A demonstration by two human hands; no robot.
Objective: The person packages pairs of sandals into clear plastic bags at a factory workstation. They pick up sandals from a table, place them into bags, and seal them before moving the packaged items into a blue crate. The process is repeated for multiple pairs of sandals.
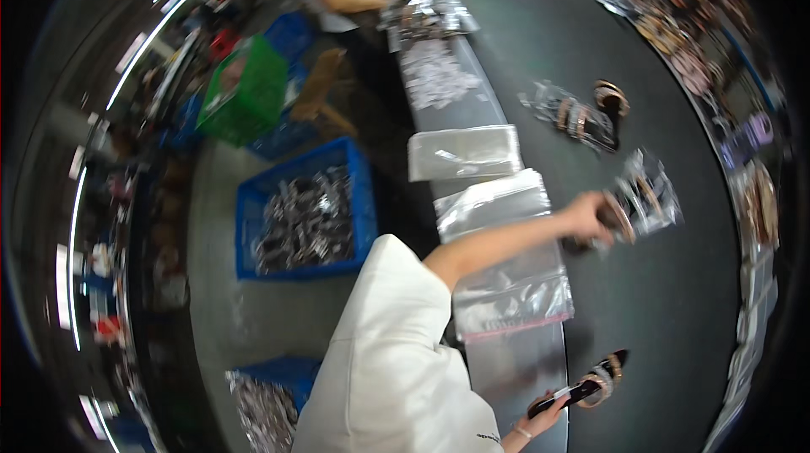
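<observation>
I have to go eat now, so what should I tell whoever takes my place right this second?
Left hand: stretched out, gripping a sandal at a clear bag on the black belt.
Right hand: holding a black sandal.
Done: a bagged pair lies farther up the belt.
Left: the black sandal is unbagged; empty bags lie stacked alongside.

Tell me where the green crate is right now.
In the head view the green crate sits on the floor at upper left, beyond the blue crate of packets, left of the long bench and close to the co-worker's stool.
</observation>
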